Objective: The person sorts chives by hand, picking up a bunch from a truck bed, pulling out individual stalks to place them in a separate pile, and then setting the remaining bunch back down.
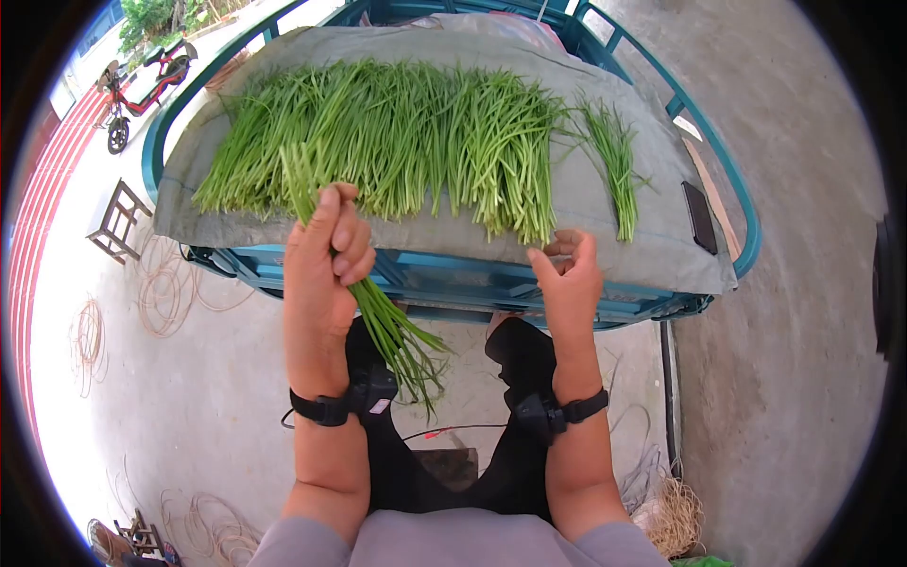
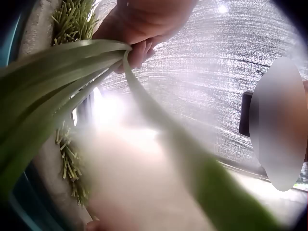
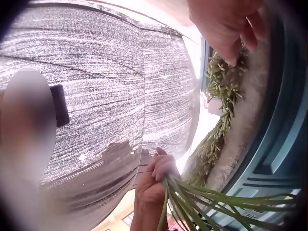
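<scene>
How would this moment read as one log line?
left hand: grips green stalks | right hand: at near edge of pile | small bundle: apart

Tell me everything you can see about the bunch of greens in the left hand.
The bunch is of slim, fresh-looking green stalks, with no tie visible. It slants through the left hand, whose curled fingers grip it: paler ends point up, darker tips fan out downward. Its lower part hangs in front of the teal cart.

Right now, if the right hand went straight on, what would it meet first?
The right hand would probably meet the long row of green stalks first, by the pale ends at its right side; they look very close, though depth leaves contact unclear.
</scene>
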The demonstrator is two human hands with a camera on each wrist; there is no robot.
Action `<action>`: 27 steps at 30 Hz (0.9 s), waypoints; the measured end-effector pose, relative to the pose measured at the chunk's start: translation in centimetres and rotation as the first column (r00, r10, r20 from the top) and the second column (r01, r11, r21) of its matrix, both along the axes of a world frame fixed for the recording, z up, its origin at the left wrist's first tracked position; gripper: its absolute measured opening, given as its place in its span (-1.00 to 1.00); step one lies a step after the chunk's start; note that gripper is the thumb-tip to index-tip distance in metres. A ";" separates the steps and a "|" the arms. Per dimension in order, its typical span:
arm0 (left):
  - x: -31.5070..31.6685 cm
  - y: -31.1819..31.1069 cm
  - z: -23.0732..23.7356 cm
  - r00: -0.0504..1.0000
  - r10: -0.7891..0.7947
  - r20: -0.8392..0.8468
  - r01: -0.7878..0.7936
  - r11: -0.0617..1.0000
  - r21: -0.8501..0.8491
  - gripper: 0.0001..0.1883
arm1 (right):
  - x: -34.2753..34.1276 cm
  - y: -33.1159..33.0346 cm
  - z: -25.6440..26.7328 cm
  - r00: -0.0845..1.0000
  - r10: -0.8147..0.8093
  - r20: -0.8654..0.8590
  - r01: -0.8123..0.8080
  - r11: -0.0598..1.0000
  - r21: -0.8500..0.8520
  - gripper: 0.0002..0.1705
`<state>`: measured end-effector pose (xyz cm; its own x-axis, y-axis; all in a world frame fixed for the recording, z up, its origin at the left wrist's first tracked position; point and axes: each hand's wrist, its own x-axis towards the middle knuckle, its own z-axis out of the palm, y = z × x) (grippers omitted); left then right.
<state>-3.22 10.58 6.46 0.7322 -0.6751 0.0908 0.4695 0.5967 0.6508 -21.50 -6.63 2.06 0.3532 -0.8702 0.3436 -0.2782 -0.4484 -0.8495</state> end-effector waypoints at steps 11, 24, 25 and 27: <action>-0.5 -0.2 0.2 0.997 -0.051 0.064 0.041 0.989 0.139 -0.79 | -0.4 0.3 0.8 0.926 -0.096 0.365 0.057 0.992 0.115 -0.80; -3.3 -0.6 1.3 0.853 -0.280 0.442 0.077 0.903 0.424 -0.78 | -1.0 3.4 1.8 0.815 0.249 0.524 -0.151 0.963 -0.223 -0.87; -3.7 -0.9 1.1 0.833 -0.307 0.460 0.103 0.903 0.417 -0.77 | -1.0 3.9 1.9 0.801 0.276 0.531 -0.184 0.958 -0.220 -0.87; -4.3 -1.7 0.6 0.791 -0.360 0.495 0.157 0.901 0.405 -0.73 | -1.0 4.5 2.2 0.764 0.341 0.548 -0.276 0.940 -0.200 -0.86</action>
<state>-7.52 8.85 7.02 0.4197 -0.8937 0.1583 0.0798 0.2101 0.9744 -22.46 -2.14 4.28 0.3095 -0.6971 0.6467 0.4072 -0.5174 -0.7526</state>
